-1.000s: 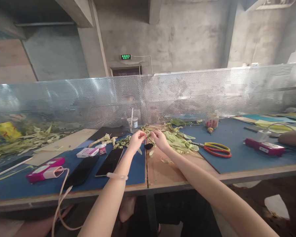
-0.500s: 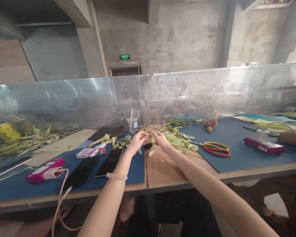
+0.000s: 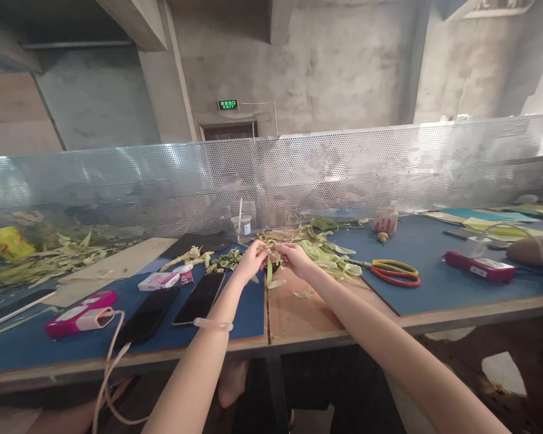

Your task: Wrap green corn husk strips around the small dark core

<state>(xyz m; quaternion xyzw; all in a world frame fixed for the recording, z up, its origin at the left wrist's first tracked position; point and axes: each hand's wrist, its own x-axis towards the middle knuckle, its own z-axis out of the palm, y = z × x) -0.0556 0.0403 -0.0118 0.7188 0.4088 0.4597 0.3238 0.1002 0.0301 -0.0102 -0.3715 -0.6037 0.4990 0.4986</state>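
Between the left hand (image 3: 252, 263) and the right hand (image 3: 294, 259), the pale green plant piece (image 3: 276, 259) is too small and blurred for its shape to be told; which fingers grip it, I cannot tell. The tips of the red-and-yellow-handled scissors (image 3: 394, 273) are hidden by pale green leaves (image 3: 328, 258). At the left end of the bench (image 3: 298, 319), the picture's edge cuts a dark flat phone (image 3: 20, 309); at the right end, another person's forearm (image 3: 534, 251). Behind the far edge, a perforated metal screen (image 3: 199, 181) blurs what stands beyond.
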